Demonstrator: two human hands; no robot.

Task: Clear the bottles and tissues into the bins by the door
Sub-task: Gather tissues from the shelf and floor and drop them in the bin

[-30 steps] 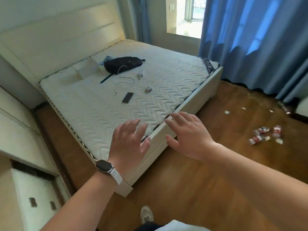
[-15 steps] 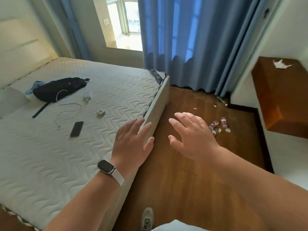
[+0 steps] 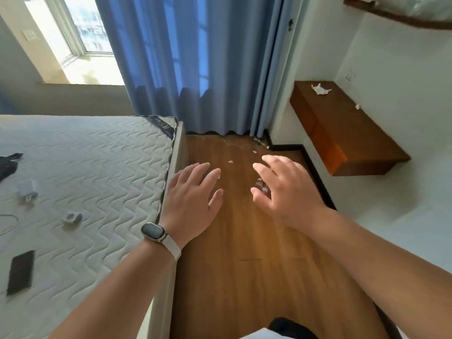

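Small red-labelled bottles [image 3: 260,185] lie on the wooden floor, mostly hidden behind my right hand [image 3: 287,192]. Another bottle [image 3: 259,141] lies in the corner under the curtain. Tissue scraps [image 3: 230,161] dot the floor near the curtain. A crumpled tissue [image 3: 320,89] and a smaller scrap [image 3: 357,106] rest on the brown wall cabinet [image 3: 347,133]. My left hand [image 3: 193,199], with a watch on the wrist, hovers over the bed's corner. Both hands are held out, fingers spread, holding nothing. No bins are in view.
The bed [image 3: 85,192] fills the left side, with a phone [image 3: 20,271], a charger [image 3: 27,190] and an earbud case [image 3: 72,217] on the mattress. Blue curtains [image 3: 190,64] hang ahead. The wooden floor [image 3: 256,277] runs between bed and white wall.
The view has swung right, from the bed toward the floor strip, curtain corner and cabinet. The bottles now lie behind my right hand. Both hands stay outstretched and apart.
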